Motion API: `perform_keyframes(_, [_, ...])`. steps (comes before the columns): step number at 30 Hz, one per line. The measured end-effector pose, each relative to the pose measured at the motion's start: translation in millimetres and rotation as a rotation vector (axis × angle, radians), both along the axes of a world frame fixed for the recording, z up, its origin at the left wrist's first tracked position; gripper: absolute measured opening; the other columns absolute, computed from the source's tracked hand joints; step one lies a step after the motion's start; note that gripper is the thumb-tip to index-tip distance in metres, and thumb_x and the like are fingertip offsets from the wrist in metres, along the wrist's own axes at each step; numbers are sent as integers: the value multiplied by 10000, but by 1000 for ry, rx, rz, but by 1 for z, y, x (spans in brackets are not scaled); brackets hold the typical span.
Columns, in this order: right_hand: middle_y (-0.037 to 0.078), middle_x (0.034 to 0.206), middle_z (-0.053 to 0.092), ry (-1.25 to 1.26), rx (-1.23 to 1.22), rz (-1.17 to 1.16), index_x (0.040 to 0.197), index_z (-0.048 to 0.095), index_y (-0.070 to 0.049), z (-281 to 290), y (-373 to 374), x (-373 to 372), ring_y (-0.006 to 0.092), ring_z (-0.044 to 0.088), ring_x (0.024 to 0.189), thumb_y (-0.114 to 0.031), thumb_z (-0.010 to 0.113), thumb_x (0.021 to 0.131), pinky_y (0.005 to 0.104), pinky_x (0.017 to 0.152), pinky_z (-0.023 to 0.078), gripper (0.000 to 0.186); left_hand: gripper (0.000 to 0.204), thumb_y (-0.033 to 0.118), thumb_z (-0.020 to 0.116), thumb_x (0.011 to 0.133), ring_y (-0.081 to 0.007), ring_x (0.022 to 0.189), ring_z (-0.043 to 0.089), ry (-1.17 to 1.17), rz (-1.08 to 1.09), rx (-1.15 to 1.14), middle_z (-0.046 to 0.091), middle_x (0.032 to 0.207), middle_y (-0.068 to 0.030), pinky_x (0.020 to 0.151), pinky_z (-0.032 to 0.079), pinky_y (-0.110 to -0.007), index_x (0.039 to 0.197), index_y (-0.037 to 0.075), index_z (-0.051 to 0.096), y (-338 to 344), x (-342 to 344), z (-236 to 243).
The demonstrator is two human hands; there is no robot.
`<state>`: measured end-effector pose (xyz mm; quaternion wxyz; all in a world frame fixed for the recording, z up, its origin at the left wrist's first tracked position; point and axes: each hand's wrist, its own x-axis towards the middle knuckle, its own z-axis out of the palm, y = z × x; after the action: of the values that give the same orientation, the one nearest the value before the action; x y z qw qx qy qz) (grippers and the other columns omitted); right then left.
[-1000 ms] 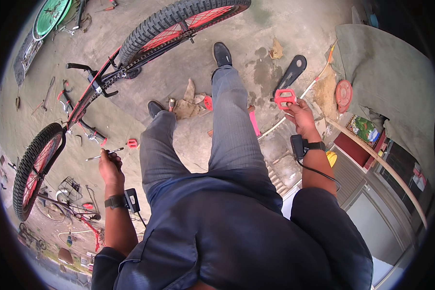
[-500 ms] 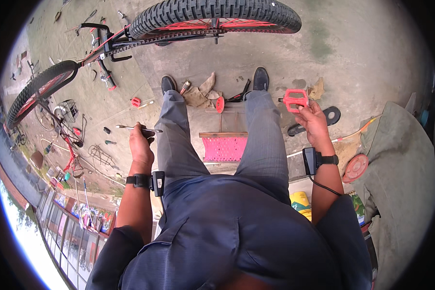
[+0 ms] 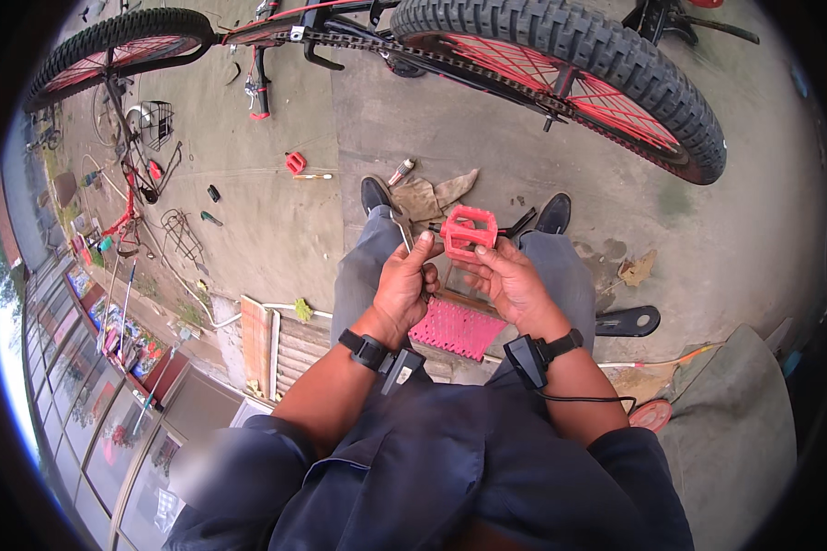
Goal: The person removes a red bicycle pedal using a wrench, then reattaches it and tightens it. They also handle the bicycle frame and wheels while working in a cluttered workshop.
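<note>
In front of my lap, my right hand (image 3: 516,286) pinches a red bicycle pedal (image 3: 470,223) between thumb and fingers. My left hand (image 3: 401,292) is closed round a metal wrench (image 3: 402,230), its upper end sticking out past the thumb. The two hands are close together, and the left fingertips are beside the pedal's spindle side; whether they touch it I cannot tell. Beneath the hands is a pink perforated panel (image 3: 459,329) between my knees. A bicycle (image 3: 487,75) stretches across the far side, its knobbly wheel (image 3: 606,55) with red spokes at the right.
A second red pedal (image 3: 295,163) and a brush (image 3: 314,176) lie on the floor at left. Near my left shoe are brown cloth pieces (image 3: 420,198). A black chain guard (image 3: 628,320) and grey-green sheet (image 3: 735,404) lie at right. Bicycle parts (image 3: 138,184) are scattered far left.
My hands have come together in front of my lap, bringing the wrench and the red pedal near each other. The view has turned, so the bicycle appears farther right.
</note>
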<state>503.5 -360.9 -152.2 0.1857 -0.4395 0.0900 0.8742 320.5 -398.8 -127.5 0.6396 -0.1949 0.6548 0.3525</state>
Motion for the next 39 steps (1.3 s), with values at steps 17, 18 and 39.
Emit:
perform_keyframes(17, [49,1071,658,-357,340,769,1306,524,-21,-149,11,-17,150,662,955,-279,686,960,287,780,527,460,225,173,756,870,-92,683,540,402,-657,188,612,764,-8,610,457,-274,960,11,629,-9,-103,-150])
perform_keyframes(18, [50,1062,661,-419,377,759,1296,532,-21,-156,22,-9,148,660,953,-271,684,961,286,778,524,444,240,176,759,860,-99,688,549,466,-736,219,616,768,-14,624,468,-279,968,5,629,-5,-109,-160])
perform_keyframes(39, [82,1048,657,-491,1158,698,1205,592,34,-152,79,-20,120,616,926,-236,698,947,283,799,517,389,281,202,759,833,-144,732,619,790,-852,597,665,793,-69,669,512,-324,967,-13,639,57,-113,-186])
